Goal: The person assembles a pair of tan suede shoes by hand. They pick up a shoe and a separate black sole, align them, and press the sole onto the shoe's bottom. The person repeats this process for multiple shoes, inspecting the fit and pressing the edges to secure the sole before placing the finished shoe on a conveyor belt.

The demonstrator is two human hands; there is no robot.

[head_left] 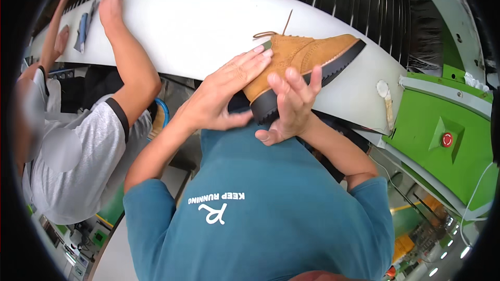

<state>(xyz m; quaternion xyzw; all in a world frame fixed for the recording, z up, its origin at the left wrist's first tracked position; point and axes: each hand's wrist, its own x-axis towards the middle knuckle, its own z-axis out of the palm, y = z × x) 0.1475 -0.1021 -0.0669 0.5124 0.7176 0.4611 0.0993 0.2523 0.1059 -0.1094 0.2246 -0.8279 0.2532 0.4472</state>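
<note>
While hands [260,96] hold tan shoe [302,60].

No packages or screens in view. Only sign-like mark: round red button [447,139] on raised green diamond plate, sloped face of green machine housing [416,140], right side, near white conveyor belt's end.

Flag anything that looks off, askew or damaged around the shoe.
Nothing looks damaged. The tan shoe sits tilted, heel held off the white belt by the left hand and right hand. Its lace hangs loose.
</note>
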